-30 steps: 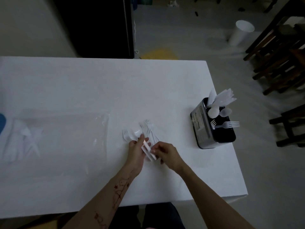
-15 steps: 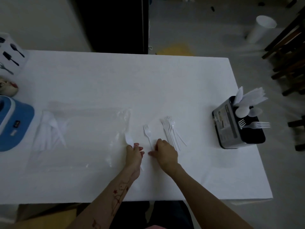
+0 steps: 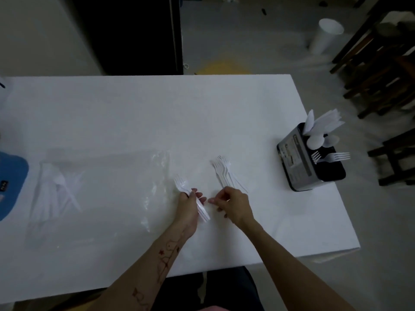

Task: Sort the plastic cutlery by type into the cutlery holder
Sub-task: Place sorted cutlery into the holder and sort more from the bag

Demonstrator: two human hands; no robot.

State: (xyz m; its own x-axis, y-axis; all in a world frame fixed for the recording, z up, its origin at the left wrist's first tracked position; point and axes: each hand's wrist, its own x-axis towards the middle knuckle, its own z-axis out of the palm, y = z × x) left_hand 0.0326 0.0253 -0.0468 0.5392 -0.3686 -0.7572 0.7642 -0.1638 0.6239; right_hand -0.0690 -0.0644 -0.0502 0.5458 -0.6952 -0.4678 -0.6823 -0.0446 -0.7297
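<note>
My left hand (image 3: 188, 208) grips a small bundle of white plastic forks (image 3: 182, 184), tines pointing away from me. Just to its right, my right hand (image 3: 233, 204) hovers over the table with curled fingers at the handle ends of a fanned pile of several white forks (image 3: 222, 169); whether it pinches one I cannot tell. The black and silver cutlery holder (image 3: 296, 162) stands near the table's right edge with knives, spoons and forks sticking out of separate sections.
A clear plastic bag (image 3: 101, 187) lies flat at left with more white cutlery (image 3: 58, 189) inside. A blue object (image 3: 11, 176) sits at the left edge. Dark wooden chairs (image 3: 381, 70) and a white bin (image 3: 325, 37) stand on the floor beyond the table's right side.
My left hand has gathered the loose forks by the bag into a bundle and lifted them. My right hand has shifted right to the handles of the fanned fork pile.
</note>
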